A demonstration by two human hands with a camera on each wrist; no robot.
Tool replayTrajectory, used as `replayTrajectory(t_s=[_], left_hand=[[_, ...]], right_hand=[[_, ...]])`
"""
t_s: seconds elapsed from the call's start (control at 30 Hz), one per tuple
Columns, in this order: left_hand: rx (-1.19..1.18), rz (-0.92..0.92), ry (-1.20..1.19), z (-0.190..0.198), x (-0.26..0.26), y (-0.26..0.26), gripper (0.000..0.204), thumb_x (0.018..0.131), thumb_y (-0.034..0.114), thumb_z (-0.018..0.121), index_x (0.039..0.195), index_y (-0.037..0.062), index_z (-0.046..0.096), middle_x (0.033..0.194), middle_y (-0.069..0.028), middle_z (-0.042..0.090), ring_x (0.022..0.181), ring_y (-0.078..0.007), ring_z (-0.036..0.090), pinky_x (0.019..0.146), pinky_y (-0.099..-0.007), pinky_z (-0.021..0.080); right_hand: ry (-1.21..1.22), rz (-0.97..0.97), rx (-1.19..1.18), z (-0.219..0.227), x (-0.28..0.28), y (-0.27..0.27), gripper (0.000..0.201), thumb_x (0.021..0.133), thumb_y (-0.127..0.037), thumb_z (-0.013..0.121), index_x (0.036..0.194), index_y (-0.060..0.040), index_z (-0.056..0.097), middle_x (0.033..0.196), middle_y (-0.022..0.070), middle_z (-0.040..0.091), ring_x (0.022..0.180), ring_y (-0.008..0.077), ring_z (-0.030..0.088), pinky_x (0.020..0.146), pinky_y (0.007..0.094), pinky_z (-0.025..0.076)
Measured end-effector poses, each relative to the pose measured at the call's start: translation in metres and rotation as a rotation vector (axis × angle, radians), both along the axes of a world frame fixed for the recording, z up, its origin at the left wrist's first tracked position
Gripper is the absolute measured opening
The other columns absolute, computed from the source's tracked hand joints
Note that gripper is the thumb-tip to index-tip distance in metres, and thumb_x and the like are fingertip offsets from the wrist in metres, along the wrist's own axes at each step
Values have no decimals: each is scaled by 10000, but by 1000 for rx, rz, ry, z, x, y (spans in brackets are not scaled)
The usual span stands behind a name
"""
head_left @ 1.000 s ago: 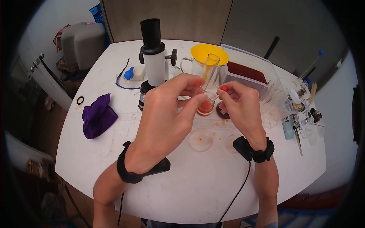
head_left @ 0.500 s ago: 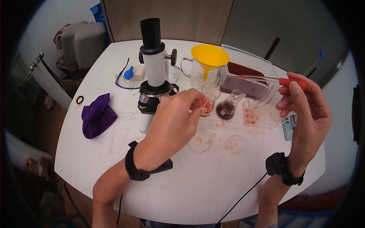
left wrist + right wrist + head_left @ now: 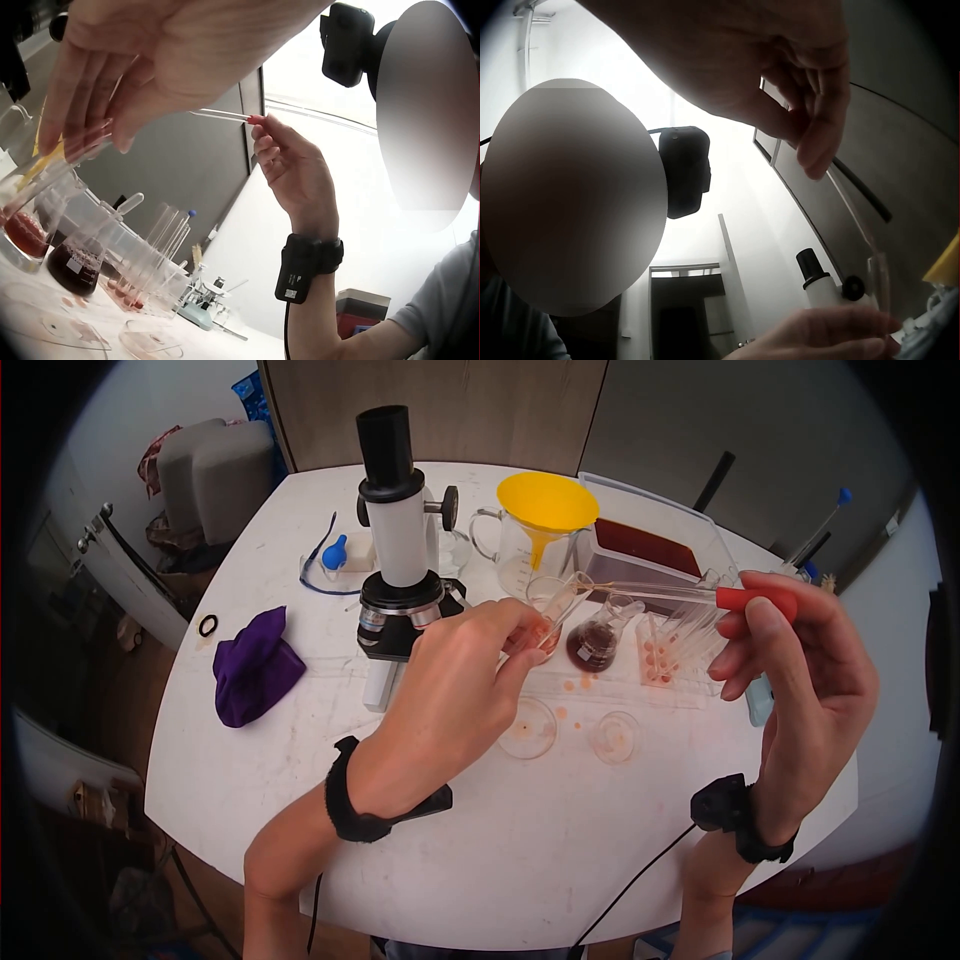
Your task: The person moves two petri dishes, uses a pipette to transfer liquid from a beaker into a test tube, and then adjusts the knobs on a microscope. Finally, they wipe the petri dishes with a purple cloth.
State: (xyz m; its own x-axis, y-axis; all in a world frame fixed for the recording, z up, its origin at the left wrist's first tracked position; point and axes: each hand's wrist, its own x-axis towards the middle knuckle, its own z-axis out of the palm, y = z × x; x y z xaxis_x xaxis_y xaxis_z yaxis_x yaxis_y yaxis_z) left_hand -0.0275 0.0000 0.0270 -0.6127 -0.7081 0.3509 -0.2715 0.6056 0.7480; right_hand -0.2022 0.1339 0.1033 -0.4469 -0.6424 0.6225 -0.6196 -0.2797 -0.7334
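Note:
In the head view my left hand point(image 3: 455, 685) pinches a clear glass test tube point(image 3: 567, 600), tilted with its mouth up and to the right. My right hand point(image 3: 805, 670), raised at the right, grips the red rubber bulb point(image 3: 752, 603) of a glass dropper point(image 3: 660, 591) between thumb and fingers. The dropper lies nearly level, its tip right at the tube's mouth; the right wrist view also shows the tip at the test tube point(image 3: 879, 279). Below the left fingertips stands a glass vessel of reddish liquid point(image 3: 28, 234), partly hidden by that hand in the head view.
A flask of dark liquid point(image 3: 594, 648), a test tube rack point(image 3: 656, 650) and two glass dishes point(image 3: 526, 728) point(image 3: 614, 738) stand nearby. Behind are a microscope point(image 3: 402, 545), a yellow funnel point(image 3: 548, 502) in a glass jug and a clear bin point(image 3: 640, 575). Purple cloth point(image 3: 257, 668) lies left.
My right hand has moved from beside the left hand out to the right, carrying the dropper, which swung nearly level. Its tip has since come to the tube's mouth. The left hand keeps the tube.

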Motion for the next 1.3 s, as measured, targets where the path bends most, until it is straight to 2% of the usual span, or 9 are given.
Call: replayTrajectory(t_s=[0.27, 0.4, 0.63, 0.8, 0.87, 1.03, 1.13, 1.2, 1.3], left_hand=[[-14, 56, 240, 9, 3, 1, 206, 942, -8, 701, 1136, -68, 670, 1007, -131, 733, 930, -177, 729, 736, -284, 622], [-27, 71, 282, 17, 7, 3, 233, 951, -13, 692, 1177, -58, 657, 1019, -115, 725, 983, -161, 723, 779, -271, 606], [62, 28, 252, 20, 7, 3, 233, 957, -8, 683, 1186, -45, 654, 1091, -114, 723, 1032, -183, 727, 833, -289, 606], [66, 8, 278, 20, 8, 5, 227, 954, 1, 692, 1175, -44, 662, 1097, -110, 724, 1017, -173, 720, 819, -286, 610], [84, -29, 291, 20, 7, 7, 222, 953, 3, 696, 1168, -41, 664, 1089, -104, 722, 1008, -166, 716, 812, -284, 609], [57, -110, 231, 18, 1, 20, 187, 931, -63, 666, 1116, -46, 655, 1037, -69, 692, 973, -153, 696, 891, -300, 573], [69, -110, 237, 15, 2, 22, 205, 915, -63, 688, 1118, -54, 663, 1027, -94, 703, 980, -181, 717, 908, -323, 588], [66, -100, 229, 15, 0, 25, 219, 902, -64, 704, 1119, -60, 675, 1024, -122, 716, 985, -210, 737, 919, -346, 604], [16, -63, 235, 18, -3, 32, 224, 900, -68, 705, 1122, -54, 677, 1034, -114, 715, 962, -206, 733, 908, -334, 599]], right_hand=[[40, -130, -114, 1, -15, -1, 237, 1008, -110, 639, 1178, 43, 702, 952, 123, 750, 690, 98, 667, 612, 205, 505], [-104, 155, 11, -32, -9, -39, 163, 910, 13, 711, 1059, 77, 699, 878, 105, 741, 698, 117, 692, 624, 237, 546], [240, 163, 202, -80, -12, -77, 148, 868, 27, 696, 998, 93, 676, 823, 155, 715, 664, 203, 706, 635, 288, 557], [303, 130, 399, -52, -3, -51, 200, 860, -13, 742, 1026, 86, 688, 794, 145, 703, 640, 209, 690, 616, 283, 543], [139, 126, 184, -41, 0, -38, 274, 852, -58, 783, 1074, 74, 692, 774, 124, 685, 608, 204, 665, 600, 267, 525], [219, 276, 31, -44, 11, -33, 231, 866, -34, 781, 1086, 14, 726, 858, 42, 657, 665, 93, 639, 563, 214, 503], [220, 256, 6, -53, 19, -36, 173, 872, -33, 774, 1022, 16, 703, 889, 52, 631, 672, 112, 635, 558, 226, 509], [153, 323, 1, -54, 21, -35, 143, 909, -72, 693, 921, 47, 614, 911, 150, 583, 719, 312, 627, 632, 408, 492], [186, 287, -44, -46, 12, -26, 148, 911, -75, 692, 944, 36, 599, 886, 157, 614, 697, 327, 639, 617, 412, 498]])
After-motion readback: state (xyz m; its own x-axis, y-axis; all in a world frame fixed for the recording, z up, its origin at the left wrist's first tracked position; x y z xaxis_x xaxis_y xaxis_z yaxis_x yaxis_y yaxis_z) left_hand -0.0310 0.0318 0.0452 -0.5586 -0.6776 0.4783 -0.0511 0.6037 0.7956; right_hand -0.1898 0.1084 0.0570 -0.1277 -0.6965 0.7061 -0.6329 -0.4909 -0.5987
